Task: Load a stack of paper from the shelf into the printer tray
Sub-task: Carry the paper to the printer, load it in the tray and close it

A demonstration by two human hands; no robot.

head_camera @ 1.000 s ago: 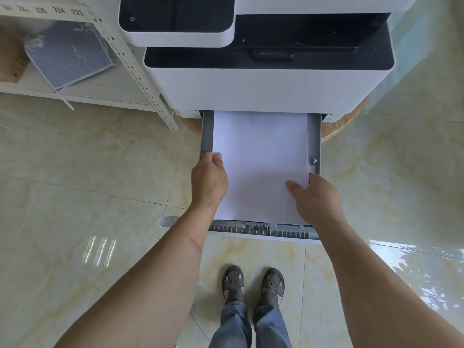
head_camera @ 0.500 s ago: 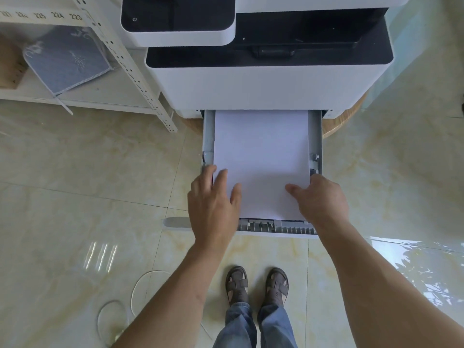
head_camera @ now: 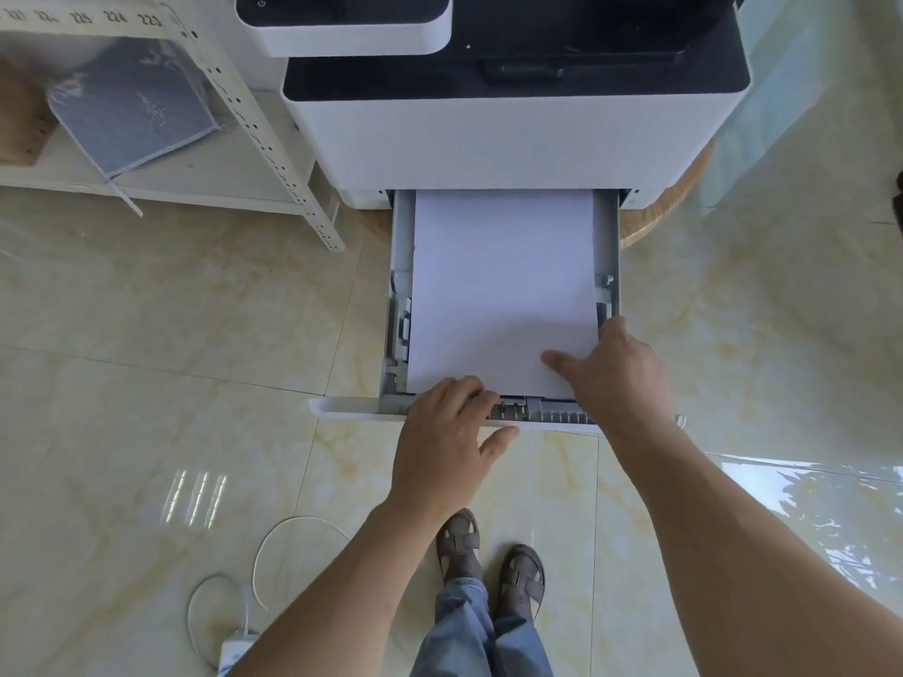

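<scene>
A: Paper position?
B: White paper stack [head_camera: 503,285] lies flat in the pulled-out printer tray [head_camera: 608,246], between its grey side walls. Far end runs under the white printer [head_camera: 508,134]. Near edge sits just behind the ribbed grey rear guide [head_camera: 552,413] at the tray's front.

A: Left hand?
B: Left hand [head_camera: 447,442] is palm down over the tray's near-left corner. Fingers are curled onto the near edge of the paper and the guide area, thumb spread out below the white front panel [head_camera: 342,411]. Loosely open, nothing gripped.

A: Right hand?
B: Right hand [head_camera: 615,371] is at the tray's near-right corner, resting on the paper. Thumb lies flat on the sheet pointing left, fingers reach up along the right edge near the side guide clip [head_camera: 604,295]. Open and pressing, not closed around anything.

A: Tray state?
B: Fully extended over the floor [head_camera: 146,334]; another side guide [head_camera: 401,329] shows along the left wall.

A: Surroundings?
B: White perforated metal shelf [head_camera: 273,139] at upper left, numbered labels along its top rail, a grey-blue patterned flat item [head_camera: 132,105] leaning on it. White cable [head_camera: 293,525] looped on the glossy tile floor at lower left. The person's sandals [head_camera: 488,559] and jeans show below the tray. A wooden round base [head_camera: 669,207] shows under the printer's right side.
</scene>
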